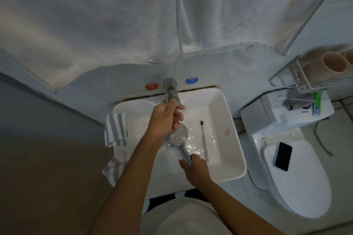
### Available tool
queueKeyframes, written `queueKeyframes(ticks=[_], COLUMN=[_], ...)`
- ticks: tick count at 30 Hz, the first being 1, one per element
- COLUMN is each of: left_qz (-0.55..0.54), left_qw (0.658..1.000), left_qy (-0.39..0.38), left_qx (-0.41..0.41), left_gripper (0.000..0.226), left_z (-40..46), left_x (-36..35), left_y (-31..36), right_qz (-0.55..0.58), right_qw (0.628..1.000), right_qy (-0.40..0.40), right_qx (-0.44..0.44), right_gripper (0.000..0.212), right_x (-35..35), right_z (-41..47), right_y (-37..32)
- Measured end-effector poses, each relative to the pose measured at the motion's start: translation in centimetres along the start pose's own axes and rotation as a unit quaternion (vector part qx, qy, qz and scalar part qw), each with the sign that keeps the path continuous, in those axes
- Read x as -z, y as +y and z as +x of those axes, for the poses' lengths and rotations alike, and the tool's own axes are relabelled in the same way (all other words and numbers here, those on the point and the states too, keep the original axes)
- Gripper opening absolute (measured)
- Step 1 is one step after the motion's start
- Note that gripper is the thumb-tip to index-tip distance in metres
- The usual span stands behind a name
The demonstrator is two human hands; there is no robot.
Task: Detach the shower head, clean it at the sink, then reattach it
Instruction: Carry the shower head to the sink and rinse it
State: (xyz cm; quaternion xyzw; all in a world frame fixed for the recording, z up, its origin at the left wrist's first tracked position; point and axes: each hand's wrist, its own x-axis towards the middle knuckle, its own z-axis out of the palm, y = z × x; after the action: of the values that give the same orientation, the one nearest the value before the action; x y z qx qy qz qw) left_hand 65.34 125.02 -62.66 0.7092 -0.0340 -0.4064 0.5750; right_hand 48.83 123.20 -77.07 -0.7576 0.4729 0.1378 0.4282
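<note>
The chrome shower head (177,136) lies over the white sink (227,139), its round face up and wet, its handle pointing toward me. My right hand (195,168) is shut on the handle's end. My left hand (166,118) rests on the chrome faucet (170,89) lever, fingers curled over it, just above the shower head's face. Water glistens in the basin around the shower head. A toothbrush (204,141) lies in the basin to the right of it.
A striped cloth (116,129) hangs over the sink's left rim, another cloth (112,168) below it. Red (151,86) and blue (191,80) knobs sit on the wall. A toilet (298,183) with a phone (283,156) on its lid stands right. Towels hang above; a wire rack (305,74) holds cups.
</note>
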Motion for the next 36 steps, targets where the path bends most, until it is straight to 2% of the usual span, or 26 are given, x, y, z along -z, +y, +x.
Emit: queueKeyframes(ticks=[7, 20, 32, 36], left_qz=[-0.025, -0.017, 0.001, -0.015], left_qw=[1.0, 0.999, 0.999, 0.996], left_qy=[-0.003, 0.009, 0.023, 0.086], left_qx=[-0.016, -0.046, -0.032, -0.006], left_gripper=[0.035, 0.036, 0.04, 0.051], left_z=[0.2, 0.1, 0.2, -0.3], left_x=[-0.1, -0.2, -0.4, -0.1], left_y=[-0.3, -1.0, -1.6, -2.6], right_qz=[0.036, 0.047, 0.045, 0.036], right_qw=[0.999, 0.999, 0.999, 0.999], right_qy=[0.004, 0.001, -0.003, -0.001], right_qx=[-0.005, -0.008, -0.016, -0.014], right_gripper=[0.032, 0.032, 0.031, 0.029], right_x=[-0.1, 0.0, 0.2, 0.2], right_z=[0.5, 1.0, 1.5, 1.4], right_y=[-0.3, -0.5, -0.8, -1.1])
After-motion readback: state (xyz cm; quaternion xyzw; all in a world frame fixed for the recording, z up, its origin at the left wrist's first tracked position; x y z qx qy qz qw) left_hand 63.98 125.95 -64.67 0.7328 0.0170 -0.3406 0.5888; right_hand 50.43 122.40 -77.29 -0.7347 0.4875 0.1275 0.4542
